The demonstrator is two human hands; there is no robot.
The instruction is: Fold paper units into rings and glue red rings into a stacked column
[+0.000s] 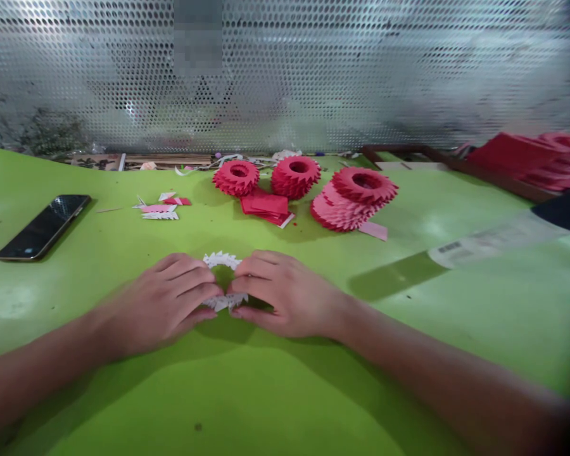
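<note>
A small white ring of folded paper pieces point(222, 261) lies on the green table point(266, 392) in front of me. My left hand point(173, 297) and my right hand point(280, 291) rest on either side of it, fingers curled and pressed together on the ring's near edge. Both hands cover most of the ring; only its far arc and a bit of the near part show.
Behind stand red folded-paper rings point(237, 177), point(295, 175) and a taller stack point(354, 197), with flat red pieces point(266, 208) between. Loose white and pink pieces point(160, 208) lie left of them. A phone point(45, 227) lies far left. A blurred white strip point(494, 244) crosses the right.
</note>
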